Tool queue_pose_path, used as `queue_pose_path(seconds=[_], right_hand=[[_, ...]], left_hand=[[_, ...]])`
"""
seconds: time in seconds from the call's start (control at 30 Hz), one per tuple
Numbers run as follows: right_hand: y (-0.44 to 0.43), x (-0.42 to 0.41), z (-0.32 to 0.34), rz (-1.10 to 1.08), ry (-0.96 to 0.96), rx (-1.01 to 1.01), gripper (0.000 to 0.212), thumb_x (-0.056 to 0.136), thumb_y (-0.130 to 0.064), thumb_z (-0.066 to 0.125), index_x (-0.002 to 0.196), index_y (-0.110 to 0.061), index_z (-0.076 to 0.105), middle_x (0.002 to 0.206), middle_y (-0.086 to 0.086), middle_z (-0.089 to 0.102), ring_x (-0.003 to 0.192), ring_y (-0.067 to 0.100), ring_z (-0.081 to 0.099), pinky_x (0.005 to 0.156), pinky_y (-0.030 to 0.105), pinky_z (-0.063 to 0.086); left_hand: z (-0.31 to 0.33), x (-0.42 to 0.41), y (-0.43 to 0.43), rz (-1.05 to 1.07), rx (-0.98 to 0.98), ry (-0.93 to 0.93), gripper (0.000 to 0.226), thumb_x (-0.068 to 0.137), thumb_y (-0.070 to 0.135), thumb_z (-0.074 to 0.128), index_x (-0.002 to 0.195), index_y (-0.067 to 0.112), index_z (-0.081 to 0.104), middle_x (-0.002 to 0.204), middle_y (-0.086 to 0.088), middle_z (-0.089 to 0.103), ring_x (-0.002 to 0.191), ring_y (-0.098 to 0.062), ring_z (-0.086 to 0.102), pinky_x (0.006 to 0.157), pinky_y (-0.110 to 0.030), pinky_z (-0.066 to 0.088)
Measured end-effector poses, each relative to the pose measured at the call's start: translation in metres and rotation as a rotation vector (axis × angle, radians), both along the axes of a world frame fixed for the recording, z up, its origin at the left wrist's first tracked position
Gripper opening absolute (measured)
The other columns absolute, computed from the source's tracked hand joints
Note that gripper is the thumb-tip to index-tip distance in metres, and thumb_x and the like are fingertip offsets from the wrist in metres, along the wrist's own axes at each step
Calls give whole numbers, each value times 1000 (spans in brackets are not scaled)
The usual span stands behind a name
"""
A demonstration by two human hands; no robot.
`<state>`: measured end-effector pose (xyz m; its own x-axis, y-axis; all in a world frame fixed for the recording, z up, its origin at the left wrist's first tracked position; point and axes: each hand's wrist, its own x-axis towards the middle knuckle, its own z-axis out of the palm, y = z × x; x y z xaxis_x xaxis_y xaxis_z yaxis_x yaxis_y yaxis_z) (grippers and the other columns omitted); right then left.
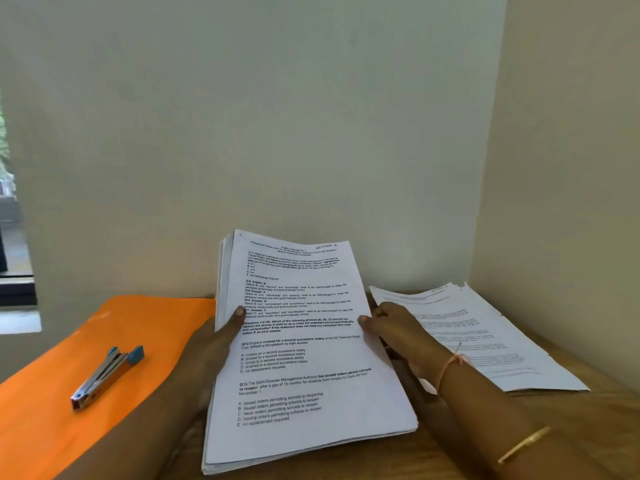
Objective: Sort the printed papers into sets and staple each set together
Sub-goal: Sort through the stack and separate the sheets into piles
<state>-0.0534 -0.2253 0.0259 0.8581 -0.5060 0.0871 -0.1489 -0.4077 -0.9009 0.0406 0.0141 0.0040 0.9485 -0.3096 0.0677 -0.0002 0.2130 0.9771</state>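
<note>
A thick stack of printed papers (304,358) is tilted up from the wooden table (571,427) in the middle of the view. My left hand (214,344) grips its left edge, thumb on the top sheet and fingers hidden behind. My right hand (394,327) pinches the right edge of the top sheet with thumb and fingers. A second, thinner pile of printed sheets (485,337) lies flat on the table to the right, near the corner. A silver stapler (105,377) with blue ends lies on an orange folder (69,410) at the left.
Walls close in behind the table and along its right side. A window opening (14,237) is at the far left. The orange folder covers the left part of the table.
</note>
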Motion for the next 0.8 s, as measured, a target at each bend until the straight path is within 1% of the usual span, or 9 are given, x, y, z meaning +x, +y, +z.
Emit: queue_pose_path(seconds=[0.07,0.17,0.23,0.37,0.43,0.53,0.63,0.77,0.8], right_hand=[[-1,0,1,-21,-18,48,27,91,-23,62,73,-14,44,80,3,56,73,18,51,58,25,37],[-4,0,3,-50,-38,55,29,92,-22,61,69,-13,45,77,4,53,74,21,48,61,27,36],[-5,-1,3,-46,-38,59,33,93,-19,58,65,-13,44,72,3,50,69,19,46,58,27,34],[-9,-1,3,-61,-52,43,39,95,-15,55,58,-16,41,63,-1,46,60,16,42,52,25,30],[-11,0,2,-86,-54,-30,42,93,-13,55,54,-15,40,60,0,45,58,16,42,52,25,29],[-12,2,-1,-148,-73,-220,41,91,-12,53,52,-11,41,56,3,45,56,16,42,51,27,28],[-17,2,-2,-221,-122,-318,31,91,-13,49,62,-5,50,65,10,53,65,22,47,56,30,30],[-39,2,-1,-299,-136,-263,20,88,-4,48,82,13,56,84,29,59,71,31,50,56,30,27],[-45,1,1,-329,-137,-268,18,86,-1,47,80,13,55,82,29,57,71,30,49,55,30,26]], left_hand=[[1,-1,1,-11,-3,-2,36,84,37,61,114,17,63,105,-13,71,95,-36,67,88,-55,51],[2,-2,1,-11,0,-16,35,85,38,61,113,18,63,103,-12,71,94,-35,67,87,-52,52],[2,-2,1,3,0,-24,35,85,40,60,113,19,63,104,-12,71,94,-35,67,87,-53,51],[1,1,2,32,7,-46,45,81,47,59,117,19,61,105,-11,71,96,-34,67,90,-54,50],[1,2,1,33,12,-55,46,81,47,59,118,20,61,105,-10,71,96,-33,66,90,-54,50],[0,0,0,37,22,-67,40,87,44,56,119,20,60,106,-10,70,97,-32,66,90,-52,50],[1,-1,-1,64,36,-77,38,89,42,55,118,18,59,105,-10,69,95,-30,65,87,-49,51],[2,-2,-2,86,43,-83,33,90,39,54,115,17,58,102,-10,68,93,-30,65,85,-47,52],[2,-2,-2,90,49,-86,33,90,39,54,115,17,58,102,-9,68,93,-30,65,86,-47,52]])
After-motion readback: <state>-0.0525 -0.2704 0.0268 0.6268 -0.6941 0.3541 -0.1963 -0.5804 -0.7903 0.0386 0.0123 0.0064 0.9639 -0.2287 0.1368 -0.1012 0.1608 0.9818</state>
